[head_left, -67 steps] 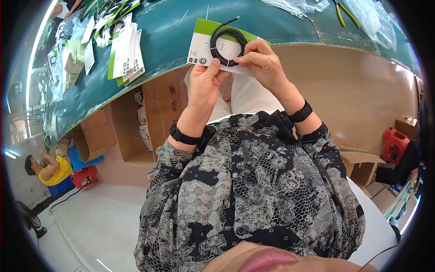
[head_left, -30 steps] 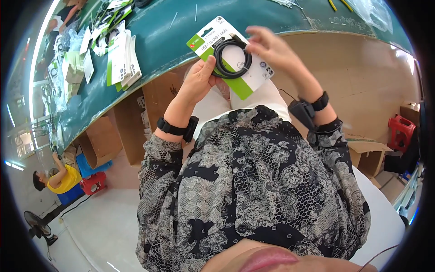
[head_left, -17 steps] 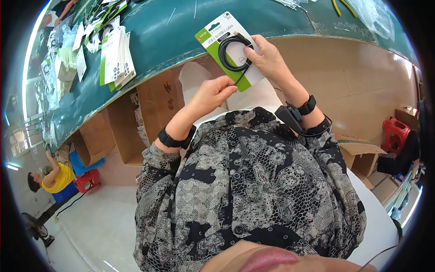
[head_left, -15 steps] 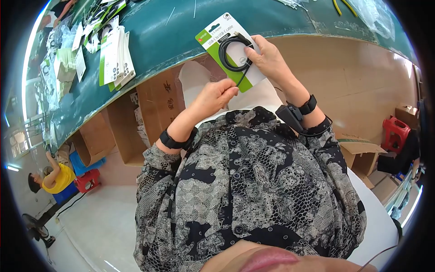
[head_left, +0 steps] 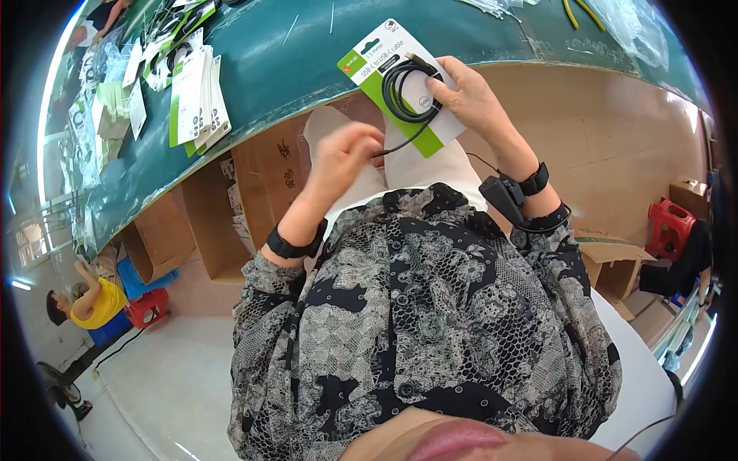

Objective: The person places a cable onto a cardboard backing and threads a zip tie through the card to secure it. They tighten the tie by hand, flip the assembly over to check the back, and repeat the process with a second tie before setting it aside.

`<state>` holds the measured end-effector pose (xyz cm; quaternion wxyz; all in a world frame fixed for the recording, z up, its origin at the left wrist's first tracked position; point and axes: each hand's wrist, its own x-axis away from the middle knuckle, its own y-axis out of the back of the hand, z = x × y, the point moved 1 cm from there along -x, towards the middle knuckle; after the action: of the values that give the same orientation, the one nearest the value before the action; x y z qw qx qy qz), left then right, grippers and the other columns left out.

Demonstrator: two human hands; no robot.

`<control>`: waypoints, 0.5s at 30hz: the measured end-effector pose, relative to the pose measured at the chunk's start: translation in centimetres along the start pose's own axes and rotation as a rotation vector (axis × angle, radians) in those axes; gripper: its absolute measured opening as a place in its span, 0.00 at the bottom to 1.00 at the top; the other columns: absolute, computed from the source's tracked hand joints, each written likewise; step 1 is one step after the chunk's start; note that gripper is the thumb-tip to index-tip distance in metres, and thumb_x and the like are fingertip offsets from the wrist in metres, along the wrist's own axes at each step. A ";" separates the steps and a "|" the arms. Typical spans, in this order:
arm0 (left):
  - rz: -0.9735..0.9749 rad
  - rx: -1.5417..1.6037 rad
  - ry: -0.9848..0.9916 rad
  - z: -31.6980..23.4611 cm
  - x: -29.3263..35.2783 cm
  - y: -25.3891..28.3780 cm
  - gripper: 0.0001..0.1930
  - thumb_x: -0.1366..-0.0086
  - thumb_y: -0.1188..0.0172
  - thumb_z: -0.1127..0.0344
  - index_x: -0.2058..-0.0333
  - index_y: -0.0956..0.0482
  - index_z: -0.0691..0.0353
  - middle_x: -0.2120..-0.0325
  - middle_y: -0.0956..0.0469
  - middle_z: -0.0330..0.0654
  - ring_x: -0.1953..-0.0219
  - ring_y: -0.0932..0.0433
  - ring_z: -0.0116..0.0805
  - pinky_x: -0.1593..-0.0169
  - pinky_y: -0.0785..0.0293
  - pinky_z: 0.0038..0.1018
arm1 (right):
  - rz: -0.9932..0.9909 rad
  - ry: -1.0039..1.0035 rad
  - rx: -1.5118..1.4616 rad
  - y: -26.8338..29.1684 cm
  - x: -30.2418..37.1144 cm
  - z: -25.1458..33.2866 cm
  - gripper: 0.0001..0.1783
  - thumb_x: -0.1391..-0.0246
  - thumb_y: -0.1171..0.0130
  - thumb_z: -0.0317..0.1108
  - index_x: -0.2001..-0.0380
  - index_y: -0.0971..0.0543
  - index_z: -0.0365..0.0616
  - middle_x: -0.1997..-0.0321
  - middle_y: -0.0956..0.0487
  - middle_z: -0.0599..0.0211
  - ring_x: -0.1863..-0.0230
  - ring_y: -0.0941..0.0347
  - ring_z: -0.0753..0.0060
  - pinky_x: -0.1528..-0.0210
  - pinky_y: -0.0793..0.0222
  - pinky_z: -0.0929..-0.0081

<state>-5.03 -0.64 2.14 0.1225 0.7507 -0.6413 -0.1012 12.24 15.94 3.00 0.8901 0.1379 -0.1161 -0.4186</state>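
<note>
My right hand [head_left: 470, 98] grips a white and green retail card [head_left: 384, 46] by its right edge. Its thumb presses a coiled black USB cable [head_left: 396, 96] against the card's front. From the coil's lower side a loose length of the cable curves down to the left. That free end reaches the edge of my left hand [head_left: 342, 157], whose fingers are curled and smeared by motion. Whether those fingers still hold the cable cannot be made out. Card and hands are over my lap, at the table's near edge.
On the green table [head_left: 261, 69], a stack of similar cards [head_left: 200, 100] lies left, beside packaged cables and clear bags. Yellow-handled pliers [head_left: 588, 17] lie at the far right. Open cardboard boxes [head_left: 215, 223] stand below the table, and a person in yellow [head_left: 100, 300] sits at far left.
My left hand has moved left and slightly up, away from the card. The cable's loose length now shows longer and more curved. The card and right hand have shifted slightly right.
</note>
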 end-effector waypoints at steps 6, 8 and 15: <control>-0.255 -0.425 -0.510 -3.4 -3.3 1.3 0.02 0.41 0.43 0.71 0.69 0.22 0.60 0.67 0.24 0.37 0.69 0.25 0.34 0.65 0.29 0.24 | 0.075 0.082 0.134 -0.6 0.6 1.0 0.16 0.44 0.45 0.35 0.55 0.28 0.38 0.66 0.22 0.61 0.67 0.28 0.73 0.63 0.31 0.75; -0.058 -0.785 -0.706 -3.6 -4.3 1.3 0.04 0.43 0.42 0.69 0.69 0.23 0.59 0.67 0.26 0.35 0.65 0.26 0.31 0.62 0.30 0.24 | 0.085 0.088 0.164 -0.8 0.9 1.6 0.16 0.45 0.44 0.35 0.55 0.28 0.38 0.66 0.22 0.61 0.67 0.28 0.73 0.63 0.31 0.74; 0.456 -1.159 -0.853 -5.5 -5.4 1.0 0.05 0.46 0.43 0.67 0.69 0.26 0.59 0.68 0.28 0.35 0.61 0.27 0.31 0.58 0.31 0.24 | 0.265 0.180 0.168 -1.0 -0.1 0.9 0.18 0.46 0.45 0.36 0.54 0.27 0.39 0.65 0.22 0.58 0.66 0.27 0.68 0.62 0.31 0.72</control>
<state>-5.09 4.87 7.66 0.2570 0.3102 -0.6167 -0.6763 11.18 15.23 3.50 0.9297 0.2321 -0.0876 -0.2723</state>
